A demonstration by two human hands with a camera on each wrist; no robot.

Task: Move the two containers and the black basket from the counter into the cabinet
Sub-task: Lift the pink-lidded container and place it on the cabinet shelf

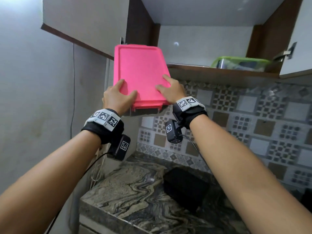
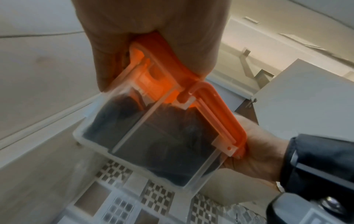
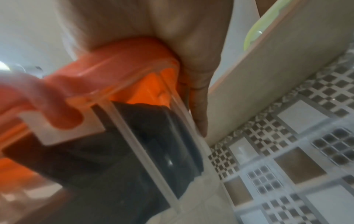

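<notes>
Both hands, left hand (image 1: 116,97) and right hand (image 1: 170,91), grip the pink-lidded container (image 1: 141,73) raised before the open cabinet (image 1: 219,69), thumbs on top.

A bright pink lid (image 1: 141,71) is seen from the head view; from the wrist views the same lid (image 2: 159,71) is rendered orange. The box body (image 2: 147,145) beneath it is clear, with dark contents visible through it. A second container (image 1: 239,63) is edged in lime green. The basket (image 1: 184,188) is black. The counter (image 1: 128,196) is patterned with swirling grey, black and cream veins. The wall tiles (image 1: 253,119) are laid in grey-and-white checker motifs alternated with plain white and brown squares. The cabinet (image 1: 219,66) is trimmed in dark brown. The wristbands (image 1: 103,118) are black with black-and-white square codes.
</notes>
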